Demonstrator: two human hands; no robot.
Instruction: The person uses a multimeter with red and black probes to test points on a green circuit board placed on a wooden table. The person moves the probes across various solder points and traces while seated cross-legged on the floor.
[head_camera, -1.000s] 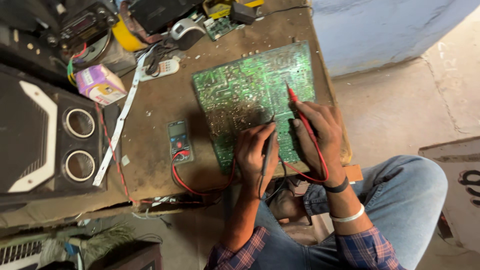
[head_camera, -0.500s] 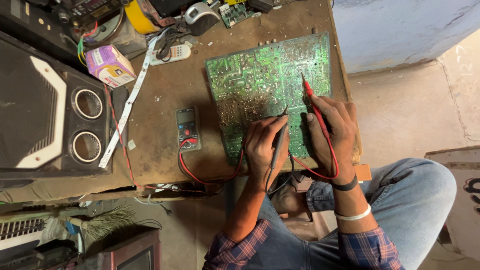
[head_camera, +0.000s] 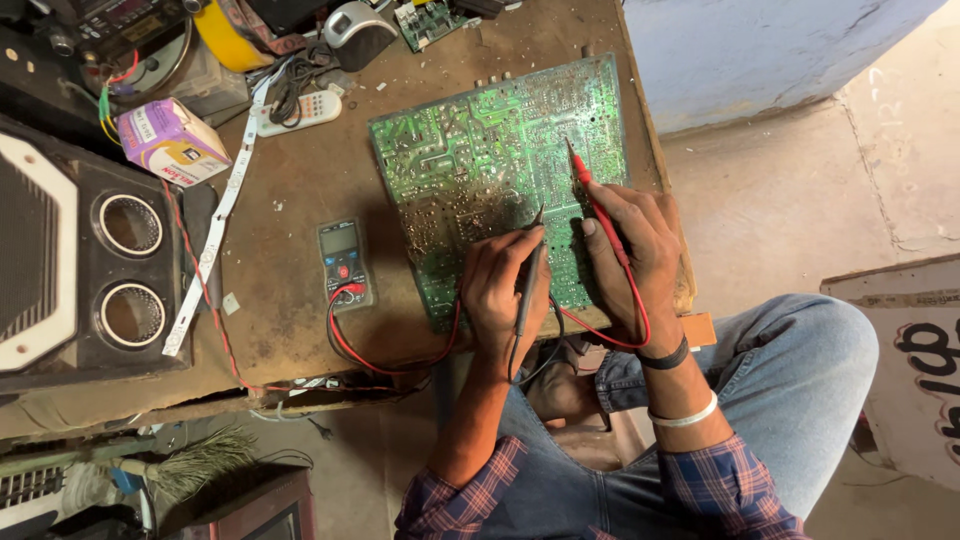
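A green circuit board (head_camera: 490, 150) lay solder-side up on the brown work surface (head_camera: 290, 200). The left hand (head_camera: 500, 285) gripped a black probe (head_camera: 528, 270) over the board's near edge, tip down on the solder. The right hand (head_camera: 630, 255) was closed around a red probe (head_camera: 590, 195), tip touching the board farther in. A small digital multimeter (head_camera: 345, 263) sat just left of the board, its red lead (head_camera: 390, 355) curling toward the hands.

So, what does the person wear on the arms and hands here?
Both hands are bare, with no gloves. The sleeves are plaid, in red and blue, and rolled up near the elbows. The right hand has two bands at its wrist: a dark band and, further up the forearm, a white bangle. The left hand has nothing on its wrist. I see no rings.
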